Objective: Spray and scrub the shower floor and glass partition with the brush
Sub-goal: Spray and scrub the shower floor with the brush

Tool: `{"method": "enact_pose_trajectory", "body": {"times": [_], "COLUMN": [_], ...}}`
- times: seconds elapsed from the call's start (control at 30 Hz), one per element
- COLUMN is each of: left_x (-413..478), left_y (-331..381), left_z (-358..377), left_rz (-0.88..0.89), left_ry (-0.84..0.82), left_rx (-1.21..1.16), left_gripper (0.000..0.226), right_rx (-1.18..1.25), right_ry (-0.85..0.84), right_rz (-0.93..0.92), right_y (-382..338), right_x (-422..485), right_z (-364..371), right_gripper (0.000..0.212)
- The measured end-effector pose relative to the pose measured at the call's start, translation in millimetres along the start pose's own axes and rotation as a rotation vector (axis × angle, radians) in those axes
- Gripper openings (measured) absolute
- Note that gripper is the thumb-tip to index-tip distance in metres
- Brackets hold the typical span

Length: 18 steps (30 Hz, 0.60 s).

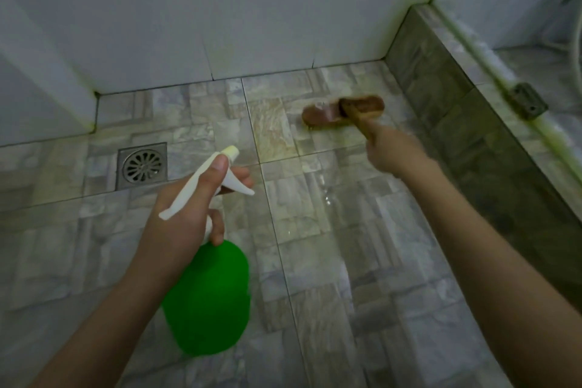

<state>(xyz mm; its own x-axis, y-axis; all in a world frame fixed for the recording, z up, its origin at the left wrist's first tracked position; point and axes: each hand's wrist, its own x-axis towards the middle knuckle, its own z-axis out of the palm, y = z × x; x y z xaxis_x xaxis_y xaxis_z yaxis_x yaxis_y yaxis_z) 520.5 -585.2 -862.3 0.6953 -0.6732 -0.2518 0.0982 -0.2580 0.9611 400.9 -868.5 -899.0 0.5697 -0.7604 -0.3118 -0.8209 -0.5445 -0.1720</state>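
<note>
1. The right hand [385,151] is wrapping tight around the handle of the brush [345,110], whose head is sitting on the wet shower floor [315,246] just past the knuckles, out toward the far wall.
2. The left hand [192,201] is curling around the neck of the green spray bottle [209,296], thumb riding on top of the white sprayer head, a finger or two hooked under the trigger. The bottle is hanging below the hand, off the floor.
3. Risk, imo: the tiles between the two hands are looking glossy and wet, so leaning hard into a stroke could make the brush skid sideways into the raised curb [441,79] right of the brush hand.
4. Also, the drain [141,165] is sitting just beyond the bottle hand, so runoff is probably heading that way.
5. Bottle contents: can't tell the fill level, the plastic is opaque green.
6. The glass partition isn't clearly showing here, so I'm guessing that part isn't done yet.
</note>
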Motion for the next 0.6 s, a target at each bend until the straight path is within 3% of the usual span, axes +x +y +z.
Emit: {"method": "enact_pose_trajectory", "body": {"times": [0.17, 0.27, 0.4, 0.6], "left_x": [1, 3, 1, -3], "left_y": [0, 0, 3, 9], "left_z": [-3, -7, -10, -6], "left_rz": [0.023, 0.019, 0.019, 0.024], "left_ry": [-0.001, -0.001, 0.024, 0.038], "left_rx": [-0.032, -0.087, -0.098, -0.092], "left_gripper": [0.034, 0.034, 0.030, 0.034], "right_rx": [-0.031, -0.090, -0.033, -0.104], "right_ry": [-0.013, -0.075, -0.193, -0.071], "right_rz": [-0.073, -0.017, -0.096, -0.264], "right_y": [-33, -21, -10, -79], "right_x": [81, 38, -62, 38], "right_z": [-26, -22, 13, 2], "right_gripper": [0.059, 0.046, 0.075, 0.082]}}
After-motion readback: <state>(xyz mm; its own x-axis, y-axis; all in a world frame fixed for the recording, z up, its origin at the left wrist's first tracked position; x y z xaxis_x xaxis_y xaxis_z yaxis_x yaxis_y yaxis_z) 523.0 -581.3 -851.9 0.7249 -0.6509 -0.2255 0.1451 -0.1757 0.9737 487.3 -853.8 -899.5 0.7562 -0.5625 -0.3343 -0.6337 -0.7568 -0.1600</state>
